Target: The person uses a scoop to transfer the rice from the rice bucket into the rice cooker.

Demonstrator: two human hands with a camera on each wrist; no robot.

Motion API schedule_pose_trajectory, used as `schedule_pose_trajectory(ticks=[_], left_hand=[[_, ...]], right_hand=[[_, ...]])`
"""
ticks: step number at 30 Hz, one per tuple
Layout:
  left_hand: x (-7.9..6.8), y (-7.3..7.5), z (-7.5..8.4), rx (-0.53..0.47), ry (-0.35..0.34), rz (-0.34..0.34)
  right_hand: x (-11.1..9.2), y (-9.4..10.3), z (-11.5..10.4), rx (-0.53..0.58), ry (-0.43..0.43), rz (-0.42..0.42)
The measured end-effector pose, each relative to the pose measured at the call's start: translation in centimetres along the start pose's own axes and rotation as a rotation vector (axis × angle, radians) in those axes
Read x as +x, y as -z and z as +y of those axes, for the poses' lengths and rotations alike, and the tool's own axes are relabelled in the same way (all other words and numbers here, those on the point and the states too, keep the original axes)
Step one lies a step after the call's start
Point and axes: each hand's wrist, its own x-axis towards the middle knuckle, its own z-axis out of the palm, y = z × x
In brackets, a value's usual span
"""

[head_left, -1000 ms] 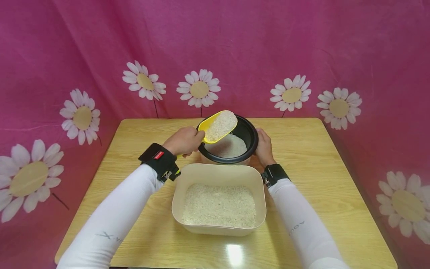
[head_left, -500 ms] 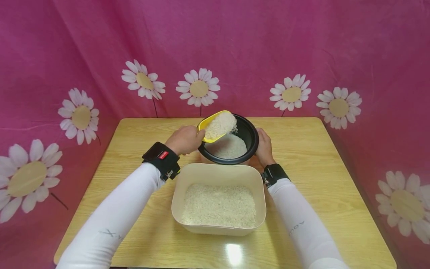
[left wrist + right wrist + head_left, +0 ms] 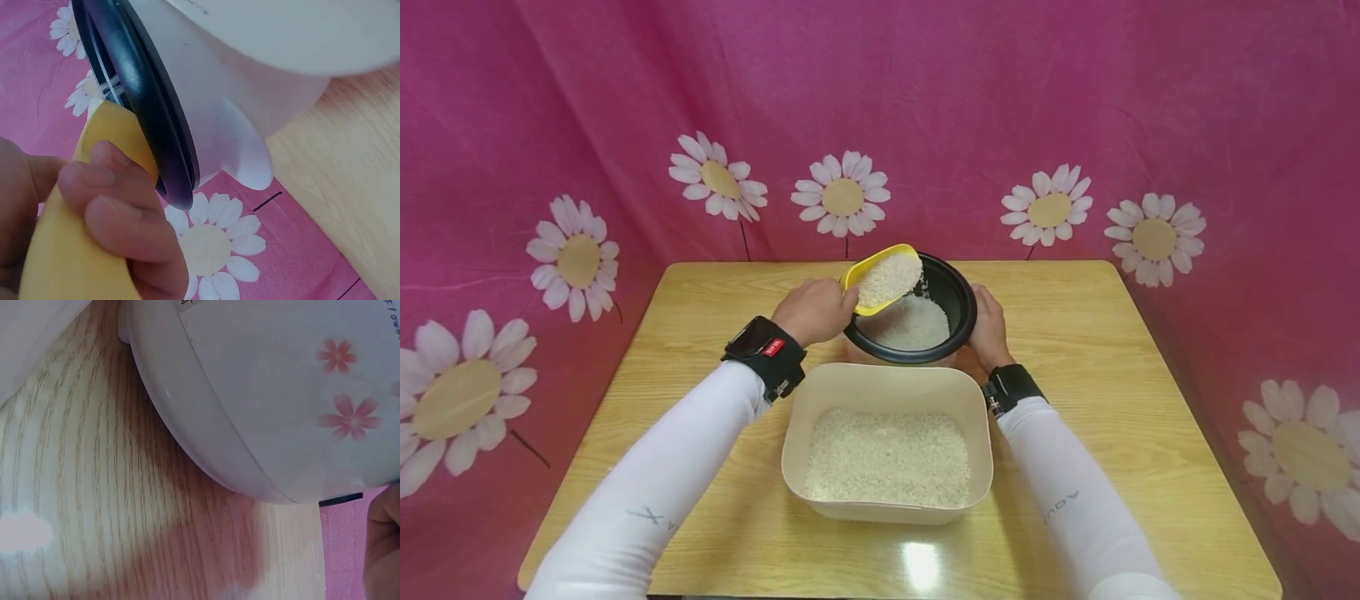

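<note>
Over the last second the heap of rice (image 3: 890, 281) in the yellow scoop (image 3: 862, 268) shrinks and grains spill off its edge, so the load appears to be passing into the black inner pot (image 3: 957, 312), though only partly as yet. The left hand (image 3: 812, 312) has its fingers curled round the scoop, above the pot; the right hand (image 3: 990, 329) touches the rice cooker (image 3: 250, 406), finger closure cannot be told. The pot holds a bed of rice, the cream bin (image 3: 887, 387) nearer the person a broad layer

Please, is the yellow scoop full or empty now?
Not empty: the yellow scoop in the left hand holds rice, some spilling off the tip into the black pot.
</note>
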Motion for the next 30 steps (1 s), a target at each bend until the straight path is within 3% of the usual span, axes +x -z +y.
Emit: schedule_pose_trajectory(ticks=[7, 30], left_hand=[[0.2, -0.3, 0.0, 0.029, 0.005, 0.014], [0.1, -0.3, -0.5, 0.118, 0.009, 0.148]], right_hand=[[-1.7, -0.1, -3.2, 0.008, -0.032, -0.033], [-2.0, -0.1, -3.4, 0.014, -0.021, -0.040]])
